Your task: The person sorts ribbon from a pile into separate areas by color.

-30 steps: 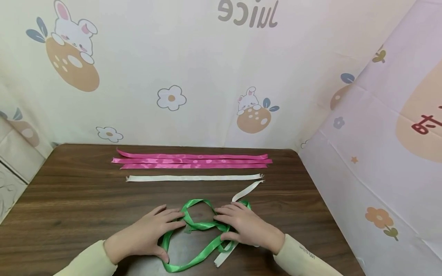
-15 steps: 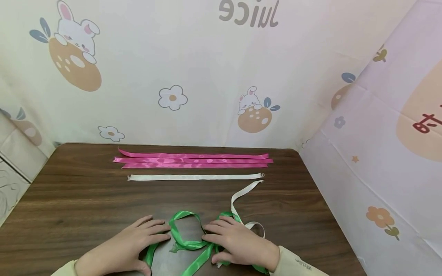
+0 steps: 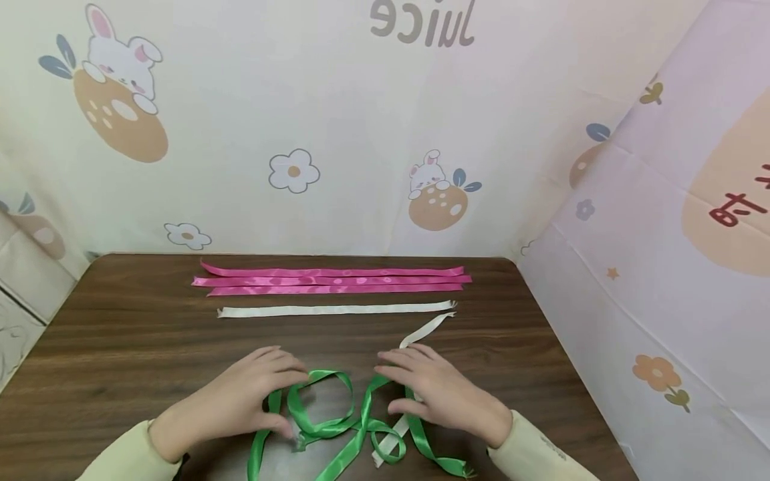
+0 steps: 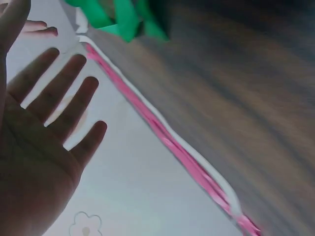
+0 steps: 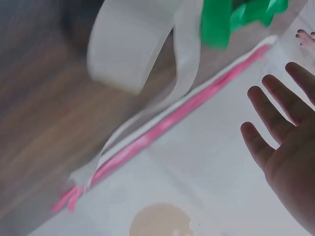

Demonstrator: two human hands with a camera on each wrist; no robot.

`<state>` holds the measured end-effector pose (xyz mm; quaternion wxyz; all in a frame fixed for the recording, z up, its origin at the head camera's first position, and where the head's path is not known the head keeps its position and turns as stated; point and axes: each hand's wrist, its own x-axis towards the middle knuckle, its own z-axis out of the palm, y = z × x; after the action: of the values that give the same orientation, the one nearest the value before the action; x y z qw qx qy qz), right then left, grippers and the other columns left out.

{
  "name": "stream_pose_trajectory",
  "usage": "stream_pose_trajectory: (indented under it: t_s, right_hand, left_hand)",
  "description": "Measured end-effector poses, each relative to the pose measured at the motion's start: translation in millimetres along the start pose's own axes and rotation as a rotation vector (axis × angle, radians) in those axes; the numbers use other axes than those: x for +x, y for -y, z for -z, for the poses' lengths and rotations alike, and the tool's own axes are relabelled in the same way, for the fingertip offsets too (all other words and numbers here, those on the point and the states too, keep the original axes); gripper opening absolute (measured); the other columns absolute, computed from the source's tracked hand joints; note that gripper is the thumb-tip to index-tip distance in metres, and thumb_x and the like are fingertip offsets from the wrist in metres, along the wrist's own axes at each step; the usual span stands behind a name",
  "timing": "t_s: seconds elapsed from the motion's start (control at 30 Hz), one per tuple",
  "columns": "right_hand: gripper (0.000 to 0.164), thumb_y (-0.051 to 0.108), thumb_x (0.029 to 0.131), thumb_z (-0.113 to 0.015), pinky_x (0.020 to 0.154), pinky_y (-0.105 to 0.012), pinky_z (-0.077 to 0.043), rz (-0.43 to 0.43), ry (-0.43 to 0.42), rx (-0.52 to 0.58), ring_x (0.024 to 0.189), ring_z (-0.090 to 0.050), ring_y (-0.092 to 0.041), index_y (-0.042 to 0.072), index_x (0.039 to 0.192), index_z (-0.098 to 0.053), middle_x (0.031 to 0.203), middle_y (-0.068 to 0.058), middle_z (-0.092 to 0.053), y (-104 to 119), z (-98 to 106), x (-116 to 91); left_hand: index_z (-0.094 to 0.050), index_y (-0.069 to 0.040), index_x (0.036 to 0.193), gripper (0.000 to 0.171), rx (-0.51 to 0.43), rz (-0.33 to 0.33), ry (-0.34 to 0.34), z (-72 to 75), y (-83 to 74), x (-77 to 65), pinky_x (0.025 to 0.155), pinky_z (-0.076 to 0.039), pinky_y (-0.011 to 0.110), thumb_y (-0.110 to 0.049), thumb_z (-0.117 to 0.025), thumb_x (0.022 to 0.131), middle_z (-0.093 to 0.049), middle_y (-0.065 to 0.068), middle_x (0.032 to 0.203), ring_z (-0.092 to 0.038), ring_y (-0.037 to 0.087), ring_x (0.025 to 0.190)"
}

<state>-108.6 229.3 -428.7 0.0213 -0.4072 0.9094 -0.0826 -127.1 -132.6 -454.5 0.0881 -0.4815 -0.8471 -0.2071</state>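
Loose loops of green ribbon [image 3: 327, 429] lie on the wooden table between the hands, some strands crossing each other. The left hand [image 3: 237, 401] hovers or rests at their left side, its fingers loosely bent with nothing seen in its grasp; the left wrist view shows its fingers [image 4: 78, 105] spread. On the other side, the right hand [image 3: 448, 394] is over green strands and a loose white ribbon [image 3: 430, 329], partly hiding both. Its fingers [image 5: 278, 110] are extended in the right wrist view. Whether either hand touches ribbon cannot be told.
Behind the green loops, a straight white ribbon [image 3: 337, 310] lies crosswise. Several pink ribbons [image 3: 337, 281] run parallel to it near the back edge of the table [image 3: 120, 334]. A printed curtain [image 3: 349, 100] hangs behind and along the right side.
The right hand has moved off the crossing green strands, back and to the right, exposing a frayed green end. The left hand has shifted away from the body. The green loops have spread apart.
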Motion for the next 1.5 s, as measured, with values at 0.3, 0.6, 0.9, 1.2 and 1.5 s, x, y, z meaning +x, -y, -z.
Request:
stream_pose_trajectory:
  t_s: [0.3,0.6,0.9,1.2,1.5]
  right_hand:
    - [0.058,0.045,0.095,-0.071,0.119,-0.052,-0.039,-0.104,-0.083,-0.082,0.138,-0.056,-0.025,0.018,0.144,-0.06,0.151,-0.003,-0.058,-31.9,17.7,-12.9]
    - [0.055,0.041,0.093,-0.075,0.115,-0.052,-0.042,-0.152,-0.137,-0.095,0.132,-0.06,-0.024,0.016,0.14,-0.064,0.146,-0.005,-0.062,-50.4,25.7,-18.6]
    - [0.051,0.036,0.093,-0.077,0.114,-0.051,-0.043,-0.202,-0.166,-0.089,0.133,-0.06,-0.025,0.015,0.138,-0.065,0.142,-0.007,-0.065,-65.7,24.9,-20.2]
    - [0.049,0.03,0.091,-0.079,0.111,-0.054,-0.044,-0.237,-0.184,-0.09,0.127,-0.063,-0.027,0.012,0.135,-0.067,0.136,-0.008,-0.069,-85.2,14.1,-21.1]
    - [0.046,0.026,0.093,-0.077,0.112,-0.055,-0.044,-0.29,-0.13,-0.062,0.127,-0.064,-0.028,0.012,0.135,-0.067,0.134,-0.006,-0.071,-101.4,1.9,-14.7]
  left_hand:
    - [-0.073,-0.015,0.124,0.059,0.027,0.13,-0.001,-1.0,-2.4,47.1,0.107,-0.049,0.052,-0.057,-0.079,0.082,-0.072,-0.001,0.123,-0.066,0.021,0.116]
    - [-0.073,-0.012,0.122,0.058,-0.003,0.209,-0.05,-13.9,-5.7,78.2,0.11,-0.048,0.052,-0.051,-0.084,0.08,-0.073,0.001,0.121,-0.067,0.024,0.118]
    - [-0.073,-0.013,0.122,0.057,-0.062,0.286,-0.068,-28.7,-8.5,100.0,0.108,-0.049,0.055,-0.052,-0.082,0.082,-0.074,0.005,0.124,-0.067,0.028,0.12]
    - [-0.074,-0.012,0.122,0.058,-0.049,0.316,-0.041,-42.8,-17.5,127.5,0.109,-0.049,0.052,-0.055,-0.08,0.084,-0.075,0.006,0.123,-0.068,0.029,0.12]
    - [-0.075,-0.009,0.12,0.056,-0.03,0.354,-0.004,-65.4,-22.2,153.3,0.107,-0.05,0.05,-0.053,-0.08,0.085,-0.076,0.007,0.12,-0.07,0.028,0.115]
